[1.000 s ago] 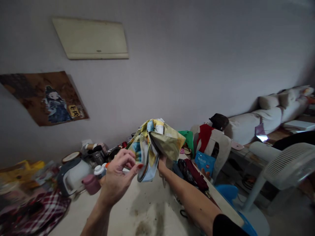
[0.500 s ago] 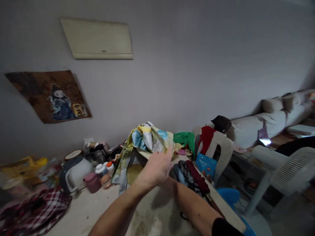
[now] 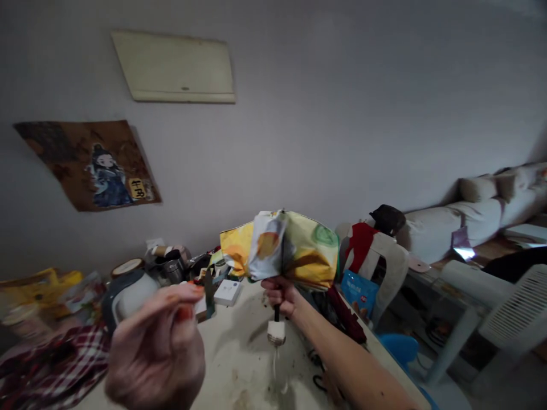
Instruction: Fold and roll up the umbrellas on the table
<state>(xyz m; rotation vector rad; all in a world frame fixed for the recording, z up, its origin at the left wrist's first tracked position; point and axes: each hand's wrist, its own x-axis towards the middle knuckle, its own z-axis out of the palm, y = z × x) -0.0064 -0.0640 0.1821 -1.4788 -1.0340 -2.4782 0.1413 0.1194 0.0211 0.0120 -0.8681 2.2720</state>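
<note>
In the head view, my right hand [image 3: 282,296] is closed around the dark shaft of a folding umbrella [image 3: 310,250], just below its bunched canopy. That canopy is yellow, green and white with fruit prints, and is partly folded. Beneath my fist hangs the white handle [image 3: 276,330] with a pale cord. My left hand [image 3: 158,347] is raised close to the camera at the lower left, slightly blurred. Its fingers are bent, with a gap between thumb and forefinger, and nothing shows in its grasp. A white box [image 3: 227,292] lies on the table between the hand and the umbrella.
An electric kettle [image 3: 132,290] and a plaid cloth [image 3: 55,367] are on the left of the table [image 3: 239,364]. Folded umbrellas [image 3: 348,319] lie along its right edge. A chair [image 3: 391,256] with a blue pouch [image 3: 359,287] stands right, near a fan [image 3: 517,302].
The umbrella canopy has turned and bunched up, its handle now showing below. My left hand has moved away from it, left and towards the camera. The white box has come into view.
</note>
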